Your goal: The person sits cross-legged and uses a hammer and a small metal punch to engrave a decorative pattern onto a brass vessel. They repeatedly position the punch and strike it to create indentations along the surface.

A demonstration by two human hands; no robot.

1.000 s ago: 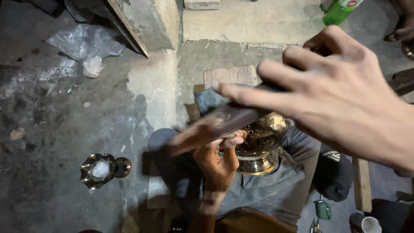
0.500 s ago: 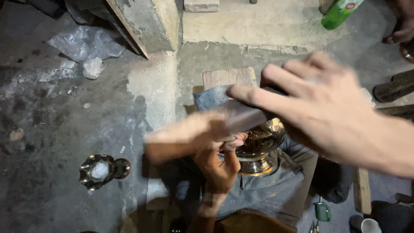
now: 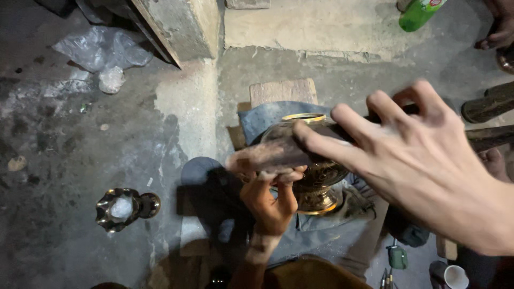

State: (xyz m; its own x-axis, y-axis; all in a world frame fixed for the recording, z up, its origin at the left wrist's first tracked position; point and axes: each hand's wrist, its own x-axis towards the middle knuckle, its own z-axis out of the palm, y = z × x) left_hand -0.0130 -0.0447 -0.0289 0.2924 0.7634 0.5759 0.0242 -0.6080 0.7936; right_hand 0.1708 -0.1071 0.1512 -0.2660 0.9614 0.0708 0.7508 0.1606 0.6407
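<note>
A brass footed vessel rests on grey-blue cloth over my lap. My left hand grips it from below on its near left side. A long, flat, dark tool, blurred by motion, lies across the vessel's top. My right hand holds this tool at its right end, with the fingers spread and the forefinger stretched along it. The tool's far end pokes out to the left, past my left hand.
A small brass piece lies on the concrete floor at the left. Crumpled plastic, a concrete block and a green bottle sit farther off. A wooden block is behind the vessel, and a white cup stands at the lower right. Another person's foot shows at the top right.
The flat tool slid left across the vessel, then came back to the right. My right hand moved with it and sits lower in view. My left hand kept its hold.
</note>
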